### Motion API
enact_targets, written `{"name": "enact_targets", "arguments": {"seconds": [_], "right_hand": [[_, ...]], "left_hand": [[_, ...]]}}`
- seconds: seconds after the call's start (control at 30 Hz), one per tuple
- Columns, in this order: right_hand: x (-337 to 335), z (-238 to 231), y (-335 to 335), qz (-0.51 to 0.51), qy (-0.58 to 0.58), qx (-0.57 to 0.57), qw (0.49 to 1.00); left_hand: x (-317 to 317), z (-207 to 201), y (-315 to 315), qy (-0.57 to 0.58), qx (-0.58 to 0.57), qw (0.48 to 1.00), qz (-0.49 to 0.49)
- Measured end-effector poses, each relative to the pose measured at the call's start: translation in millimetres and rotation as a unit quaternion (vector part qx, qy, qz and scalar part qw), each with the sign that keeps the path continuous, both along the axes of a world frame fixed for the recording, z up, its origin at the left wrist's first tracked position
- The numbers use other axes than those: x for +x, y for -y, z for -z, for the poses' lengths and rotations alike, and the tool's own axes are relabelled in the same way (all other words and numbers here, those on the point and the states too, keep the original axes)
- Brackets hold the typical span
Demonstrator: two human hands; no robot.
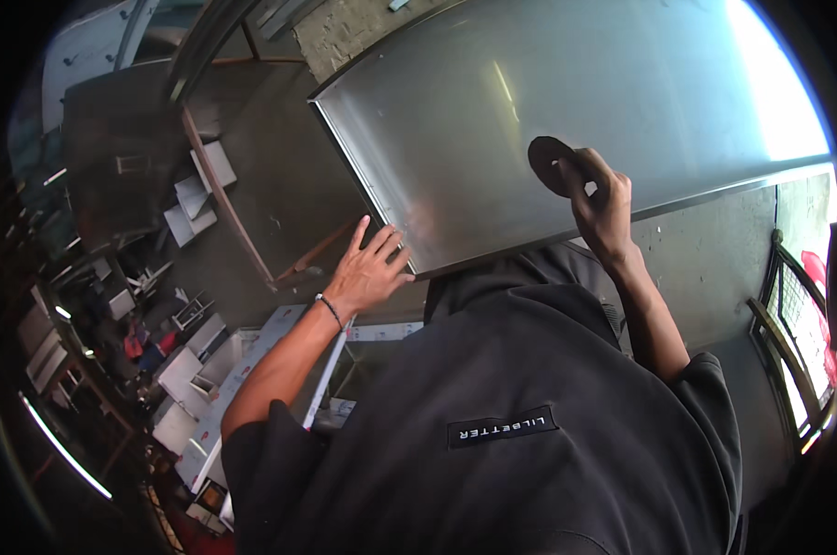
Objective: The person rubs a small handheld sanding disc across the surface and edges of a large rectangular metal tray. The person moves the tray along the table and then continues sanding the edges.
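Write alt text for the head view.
A person's right hand holds a dark round disc over a large steel sheet, while the left hand rests flat on the sheet's near corner.

Dark round abrasive disc (552, 165), held edge-up over a large brushed steel sheet (492, 102), lying flat

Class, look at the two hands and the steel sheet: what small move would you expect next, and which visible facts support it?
Probably lowering the right hand so the dark round disc meets the steel sheet. The disc is pinched in that hand's fingers and seems held just over the sheet, while the left hand lies flat, fingers spread, at the sheet's near corner, seemingly steadying it.
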State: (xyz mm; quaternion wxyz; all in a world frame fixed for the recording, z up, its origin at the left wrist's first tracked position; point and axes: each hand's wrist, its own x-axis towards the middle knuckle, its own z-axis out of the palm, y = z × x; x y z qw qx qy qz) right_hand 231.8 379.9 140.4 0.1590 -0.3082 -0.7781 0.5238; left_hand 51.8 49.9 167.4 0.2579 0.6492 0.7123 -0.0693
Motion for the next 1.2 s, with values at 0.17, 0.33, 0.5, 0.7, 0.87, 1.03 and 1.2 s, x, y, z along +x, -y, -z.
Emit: {"name": "enact_targets", "arguments": {"seconds": [0.17, 0.33, 0.5, 0.7, 0.87, 1.03, 1.2], "right_hand": [[31.4, -1.1, -11.7, 0.063, -0.022, 0.029, 0.997], [53.6, -2.3, -17.5, 0.102, -0.010, 0.033, 0.994], [68.5, -5.3, -18.2, 0.136, -0.001, 0.037, 0.990], [81.2, -6.2, -16.8, 0.168, 0.017, 0.026, 0.985], [89.6, -3.1, -17.1, 0.182, 0.009, 0.032, 0.983], [92.5, -3.3, -17.5, 0.186, -0.002, 0.043, 0.982], [91.7, -5.4, -17.6, 0.189, -0.001, 0.045, 0.981]], "left_hand": [[-15.4, 0.4, -18.8, -0.001, -0.029, 0.996, 0.088], [-37.2, -0.2, -40.8, -0.026, -0.056, 0.989, 0.133], [-65.4, -0.9, -53.5, -0.033, -0.060, 0.985, 0.158], [-101.4, 0.8, -70.9, -0.060, -0.071, 0.977, 0.193], [-135.3, 3.6, -83.1, -0.094, -0.051, 0.976, 0.191], [-150.7, 3.3, -88.3, -0.114, -0.030, 0.975, 0.190], [-125.6, 9.3, -78.2, -0.105, -0.043, 0.973, 0.199]]}}
